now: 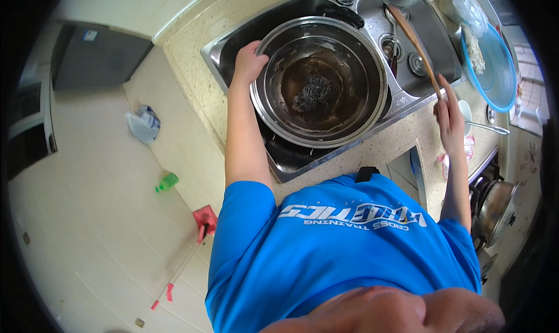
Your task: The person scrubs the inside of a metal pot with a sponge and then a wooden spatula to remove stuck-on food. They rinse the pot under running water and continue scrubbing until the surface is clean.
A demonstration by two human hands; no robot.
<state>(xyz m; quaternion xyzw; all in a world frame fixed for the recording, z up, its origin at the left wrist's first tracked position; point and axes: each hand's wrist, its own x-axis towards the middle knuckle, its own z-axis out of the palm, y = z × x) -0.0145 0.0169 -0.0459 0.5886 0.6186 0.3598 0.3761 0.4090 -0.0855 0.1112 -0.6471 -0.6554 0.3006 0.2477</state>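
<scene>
My left hand (pixel 251 64) grips the near-left rim of a wide steel pan (pixel 319 132), which rests over the left basin of a double steel sink (pixel 397 108). Brownish liquid and a dark steel-wool scourer (pixel 313 92) lie in its bottom. My right hand (pixel 450 119) holds one end of a long wooden utensil (pixel 412 36), whose far end reaches over the right basin. In that basin are a metal ladle or spoon (pixel 394 38), a drain strainer (pixel 388 49) and a round metal strainer or plug (pixel 417 64).
A blue translucent plastic basin (pixel 493 84) stands right of the sink, beside a white bowl (pixel 464 114) and a metal spoon (pixel 489 127). A lidded pan (pixel 498 210) sits on the stove. On the floor are a plastic bag (pixel 144 125), a green bottle (pixel 168 181) and a red dustpan (pixel 205 217).
</scene>
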